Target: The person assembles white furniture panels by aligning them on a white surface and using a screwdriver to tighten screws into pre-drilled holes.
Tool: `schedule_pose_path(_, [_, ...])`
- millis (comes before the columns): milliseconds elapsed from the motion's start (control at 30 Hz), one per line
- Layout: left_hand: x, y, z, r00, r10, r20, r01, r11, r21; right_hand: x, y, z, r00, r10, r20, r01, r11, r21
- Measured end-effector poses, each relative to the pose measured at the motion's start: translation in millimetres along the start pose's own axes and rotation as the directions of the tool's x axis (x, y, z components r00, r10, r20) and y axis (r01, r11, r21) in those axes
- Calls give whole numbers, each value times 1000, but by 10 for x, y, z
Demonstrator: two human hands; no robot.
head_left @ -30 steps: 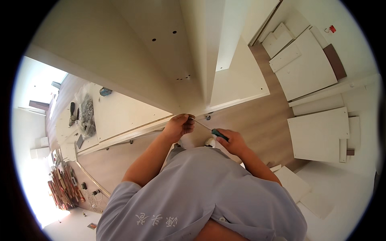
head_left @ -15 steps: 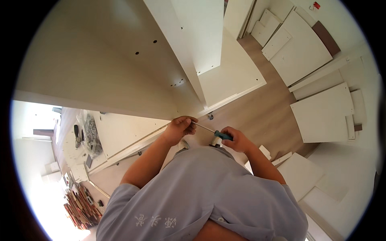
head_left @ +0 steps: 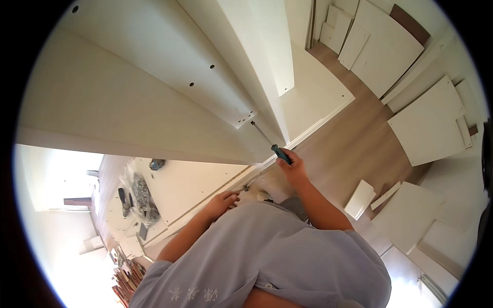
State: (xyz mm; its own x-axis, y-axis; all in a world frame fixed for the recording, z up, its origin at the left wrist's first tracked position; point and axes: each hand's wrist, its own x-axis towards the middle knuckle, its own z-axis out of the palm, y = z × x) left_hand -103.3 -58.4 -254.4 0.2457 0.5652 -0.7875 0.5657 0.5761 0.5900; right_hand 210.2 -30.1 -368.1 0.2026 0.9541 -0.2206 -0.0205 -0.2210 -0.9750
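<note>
My right hand [head_left: 294, 167] is wrapped round the teal handle of a screwdriver [head_left: 281, 154]. Its thin shaft reaches up and left into the white cabinet [head_left: 154, 82], and a small dark piece at its tip sits by the inner panel, near a group of small holes; whether it touches cannot be made out. My left hand [head_left: 221, 204] is lowered close to my body, beside the long edge of a white board [head_left: 190, 179]. Its fingers are loosely stretched, with nothing visible in them.
Several white panels [head_left: 380, 46] lean or lie along the right side over the wood floor [head_left: 334, 149]. At left, a clear bag of small hardware [head_left: 144, 197] lies beside a dark-handled tool [head_left: 124, 201]. Lower left holds a pile of reddish strips [head_left: 127, 282].
My right hand has raised the screwdriver into the cabinet, its shaft now pointing up and left. My left hand has let go of the tip and dropped back toward my body.
</note>
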Motion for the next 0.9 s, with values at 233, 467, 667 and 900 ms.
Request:
schedule_pose_path(233, [-500,-1085,-646,961,-155,-227,155,988,-20,420,120,589,975,-37,-220,6,990,-138])
schedule_pose_path(467, [-436,-1644,-955,957,-188,-222,146,970,-194,558,202,756,959,-24,-282,-76,938,-338])
schedule_pose_path(667, [-351,-1670,-1017,966,-151,-208,105,971,-216,615,186,693,964,-25,-266,-90,908,-410])
schedule_pose_path(900, [-403,-1687,-1144,963,-163,-214,130,978,-162,548,92,706,960,-149,-237,24,886,-462])
